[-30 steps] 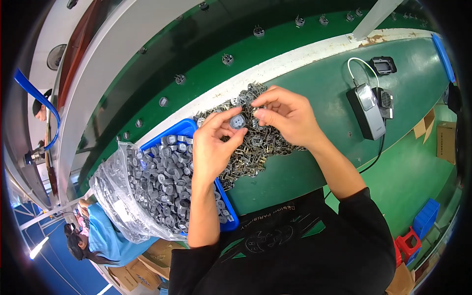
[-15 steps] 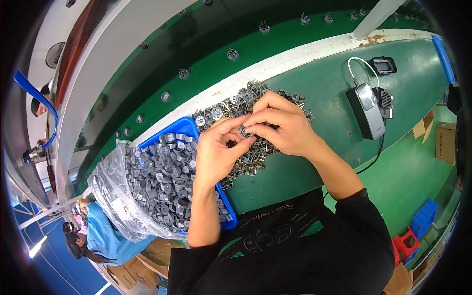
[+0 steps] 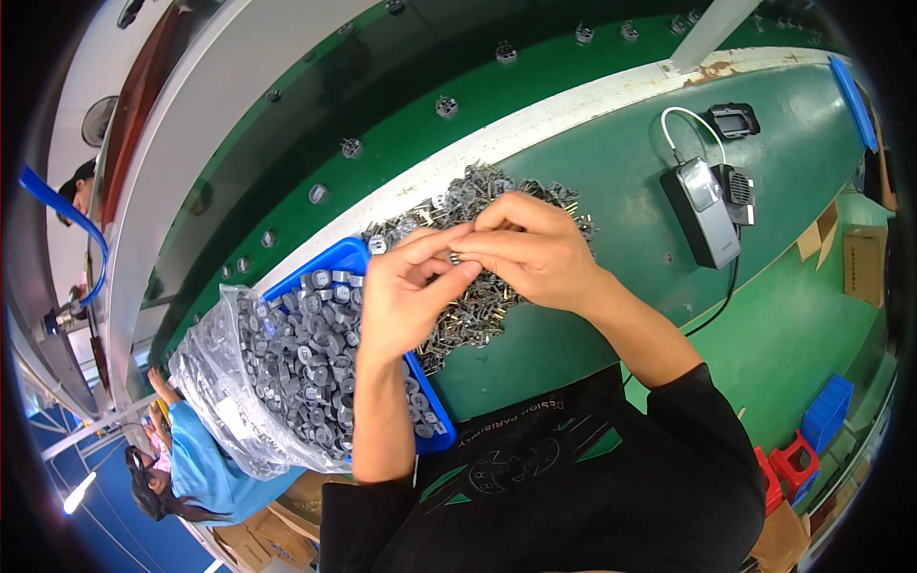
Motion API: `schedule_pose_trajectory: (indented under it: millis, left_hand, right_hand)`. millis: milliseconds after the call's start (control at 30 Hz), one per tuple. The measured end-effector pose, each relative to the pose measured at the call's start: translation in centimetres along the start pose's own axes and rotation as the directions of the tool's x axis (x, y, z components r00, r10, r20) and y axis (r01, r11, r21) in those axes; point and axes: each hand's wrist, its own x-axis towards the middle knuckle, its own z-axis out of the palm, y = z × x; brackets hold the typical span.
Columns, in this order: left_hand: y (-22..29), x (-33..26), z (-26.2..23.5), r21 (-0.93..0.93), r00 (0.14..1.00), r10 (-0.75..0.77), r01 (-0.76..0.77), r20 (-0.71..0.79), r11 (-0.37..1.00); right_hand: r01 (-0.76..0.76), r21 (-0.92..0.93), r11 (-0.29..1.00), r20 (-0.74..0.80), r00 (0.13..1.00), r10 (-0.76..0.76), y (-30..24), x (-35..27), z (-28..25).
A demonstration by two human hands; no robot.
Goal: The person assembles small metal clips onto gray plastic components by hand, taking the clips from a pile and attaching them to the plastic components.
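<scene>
My left hand [image 3: 406,296] and my right hand [image 3: 540,253] meet above the green tabletop, fingertips together. Pinched between them is a small round grey plug part [image 3: 456,258] with metal showing; the fingers hide most of it. Under and behind the hands spreads a heap of loose plug parts with metal pins [image 3: 478,310]. A blue bin [image 3: 435,396] full of grey round plastic caps [image 3: 320,329] stands left of the heap, partly behind my left forearm.
A clear plastic bag [image 3: 229,382] drapes the bin's left side. Beyond a white ledge [image 3: 535,124], a green conveyor belt [image 3: 401,72] carries spaced plug parts. A grey-black device [image 3: 702,210] with a white cable lies at right. A co-worker in blue [image 3: 215,468] is at left.
Both hands have shifted slightly left in view, still pinching the small part together. The whole scene has moved a little, and the co-worker's arm now reaches up toward the belt.
</scene>
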Motion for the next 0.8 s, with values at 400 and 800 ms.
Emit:
schedule_pose_trajectory:
  millis: [400, 800]
  left_hand:
    - [-1.2, 13.8, -4.9, 0.769, 0.952, 0.060, 0.204, -0.300, 0.607]
    - [-0.1, 12.1, -7.4, 0.884, 0.842, 0.492, -0.041, -0.221, 0.467]
  right_hand:
    - [-0.301, -0.453, 0.839, 0.171, 0.895, 0.413, 3.9, 0.3, -8.5]
    - [-0.507, -0.224, 0.832, 0.314, 0.771, 0.554, 3.5, 1.2, -9.8]
